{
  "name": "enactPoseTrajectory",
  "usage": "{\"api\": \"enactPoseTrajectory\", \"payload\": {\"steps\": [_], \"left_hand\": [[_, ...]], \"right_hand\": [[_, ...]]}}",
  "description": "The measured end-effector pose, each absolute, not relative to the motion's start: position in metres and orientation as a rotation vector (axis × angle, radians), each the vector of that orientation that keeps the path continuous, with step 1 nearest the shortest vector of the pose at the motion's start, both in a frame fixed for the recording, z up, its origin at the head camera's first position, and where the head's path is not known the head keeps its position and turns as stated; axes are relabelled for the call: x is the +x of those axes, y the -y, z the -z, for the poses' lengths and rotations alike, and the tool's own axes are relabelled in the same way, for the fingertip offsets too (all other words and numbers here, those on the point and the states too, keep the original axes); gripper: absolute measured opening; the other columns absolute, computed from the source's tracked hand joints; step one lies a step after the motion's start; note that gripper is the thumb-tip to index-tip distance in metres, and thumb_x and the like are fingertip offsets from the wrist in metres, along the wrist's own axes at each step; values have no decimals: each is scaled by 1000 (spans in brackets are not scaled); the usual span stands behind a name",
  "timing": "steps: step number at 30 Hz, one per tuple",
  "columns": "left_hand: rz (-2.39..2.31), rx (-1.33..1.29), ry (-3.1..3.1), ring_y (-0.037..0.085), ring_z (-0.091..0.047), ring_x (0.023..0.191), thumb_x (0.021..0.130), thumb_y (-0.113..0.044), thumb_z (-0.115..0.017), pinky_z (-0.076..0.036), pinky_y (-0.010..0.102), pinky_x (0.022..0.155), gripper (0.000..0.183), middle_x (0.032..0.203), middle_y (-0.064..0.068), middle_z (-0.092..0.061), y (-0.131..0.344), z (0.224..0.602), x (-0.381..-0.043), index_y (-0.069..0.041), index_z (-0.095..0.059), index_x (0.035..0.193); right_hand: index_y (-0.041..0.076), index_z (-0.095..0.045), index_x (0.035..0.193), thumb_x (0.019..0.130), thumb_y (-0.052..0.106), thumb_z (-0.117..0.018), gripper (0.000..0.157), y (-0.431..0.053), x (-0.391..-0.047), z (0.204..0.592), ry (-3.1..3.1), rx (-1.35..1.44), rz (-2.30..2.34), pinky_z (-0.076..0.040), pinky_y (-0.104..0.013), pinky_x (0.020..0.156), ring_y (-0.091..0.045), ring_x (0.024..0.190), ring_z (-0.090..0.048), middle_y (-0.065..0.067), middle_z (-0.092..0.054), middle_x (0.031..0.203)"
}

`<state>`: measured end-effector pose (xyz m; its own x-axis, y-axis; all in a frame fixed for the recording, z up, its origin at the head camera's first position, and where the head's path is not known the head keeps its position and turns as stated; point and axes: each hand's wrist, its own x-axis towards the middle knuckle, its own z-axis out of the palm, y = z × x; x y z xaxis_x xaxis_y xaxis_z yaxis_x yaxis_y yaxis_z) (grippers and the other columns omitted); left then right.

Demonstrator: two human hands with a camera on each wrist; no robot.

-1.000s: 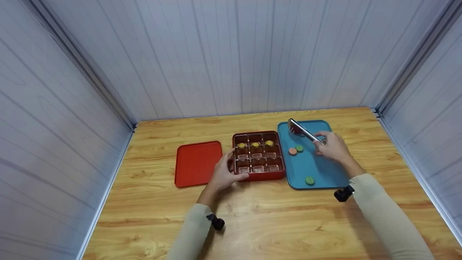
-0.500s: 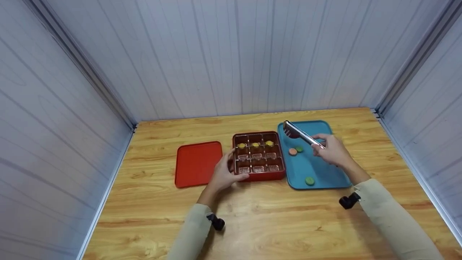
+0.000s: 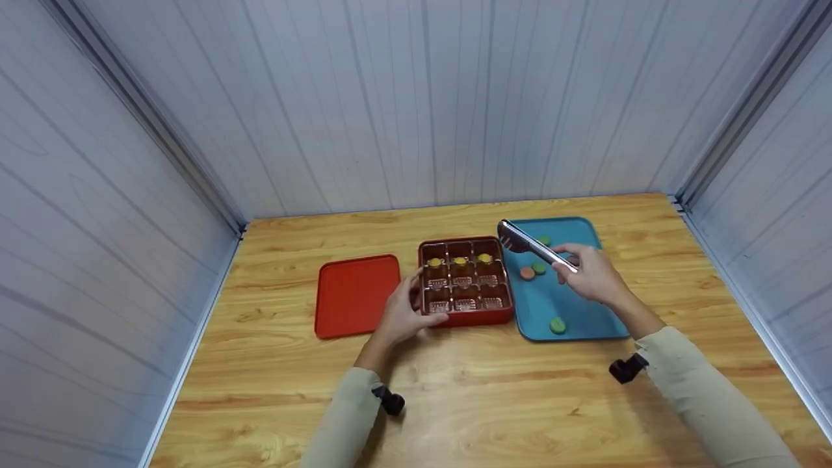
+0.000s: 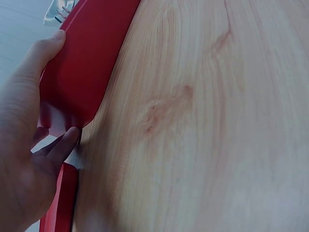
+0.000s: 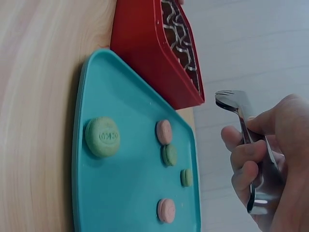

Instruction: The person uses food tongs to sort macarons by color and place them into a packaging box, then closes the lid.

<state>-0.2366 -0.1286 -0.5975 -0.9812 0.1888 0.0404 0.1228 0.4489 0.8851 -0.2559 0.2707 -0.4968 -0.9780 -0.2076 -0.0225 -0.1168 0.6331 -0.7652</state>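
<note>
My left hand (image 3: 403, 315) holds the front left corner of a red box (image 3: 478, 318), thumb along the front wall and fingers at the left side. Inside the box is a clear divided insert, with three yellow round pieces (image 3: 460, 261) in a row towards the back. My right hand (image 3: 588, 273) grips metal serving tongs (image 3: 536, 246) by the handle. Their ends overlap the box's back right corner in the head view; no macaron shows between them in the right wrist view. Below lies a blue tray (image 3: 572, 309) with green macarons (image 5: 103, 137) and pink macarons (image 5: 166, 210).
A flat red lid (image 3: 357, 296) lies on the wooden table (image 3: 481, 396) left of the box. The blue tray sits close against the box's right side. White panelled walls (image 3: 416, 104) stand behind and at both sides.
My right hand has carried the tongs leftward from over the tray to the box's back right corner. A green macaron at the tray's back has come into view. My left hand stays put.
</note>
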Motion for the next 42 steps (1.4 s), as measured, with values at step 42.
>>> {"api": "enactPoseTrajectory", "payload": {"steps": [42], "left_hand": [[-1592,334,-2633,45,-53,159,79,-39,-104,-43,65,134,125,173,22,-52,127,597,-238,-15,-31,178]], "right_hand": [[3,-76,134,109,11,-70,27,-171,-244,504,-2797,-581,1175,-34,-24,56,-11,61,-45,-14,-77,88]]}}
